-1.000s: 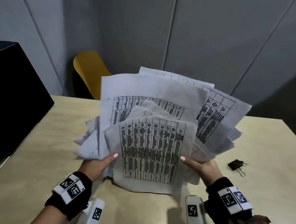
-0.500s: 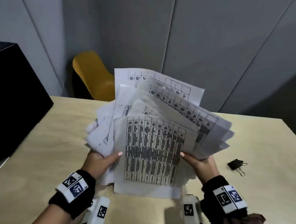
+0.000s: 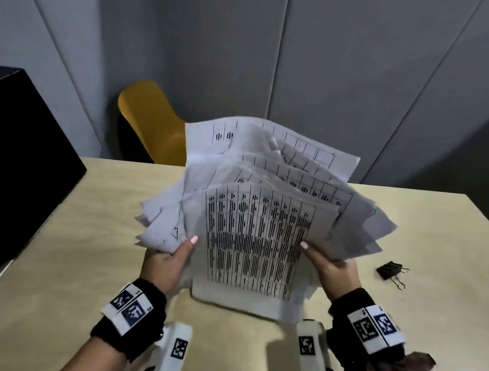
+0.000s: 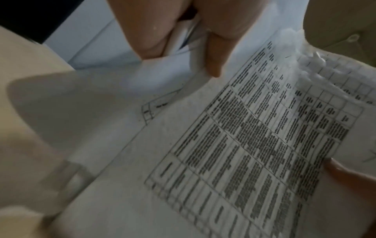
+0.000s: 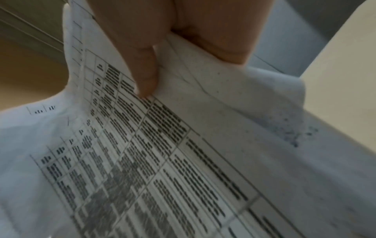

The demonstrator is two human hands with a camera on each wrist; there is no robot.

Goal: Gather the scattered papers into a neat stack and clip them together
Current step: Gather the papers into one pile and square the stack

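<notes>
A loose bundle of white papers (image 3: pixel 257 238) printed with black tables stands almost upright on the table, its bottom edge near the wood. My left hand (image 3: pixel 172 255) grips the bundle's left side with the thumb on the front sheet. On the opposite side my right hand (image 3: pixel 327 263) grips it the same way. The sheets fan out unevenly at the top and both sides. In the left wrist view my left hand (image 4: pixel 203 53) pinches the papers (image 4: pixel 244 145). The right wrist view shows my right hand (image 5: pixel 150 67) with its thumb on the front of the papers (image 5: pixel 142 161). A black binder clip (image 3: pixel 390 271) lies on the table to the right.
The beige table (image 3: pixel 75 231) runs under everything. A black box (image 3: pixel 16 163) stands at the left edge. A yellow chair (image 3: pixel 149 120) sits behind the table against grey wall panels.
The fanned papers have been drawn closer together and tipped more upright between my two hands. Both hands have moved inward a little, keeping their grip.
</notes>
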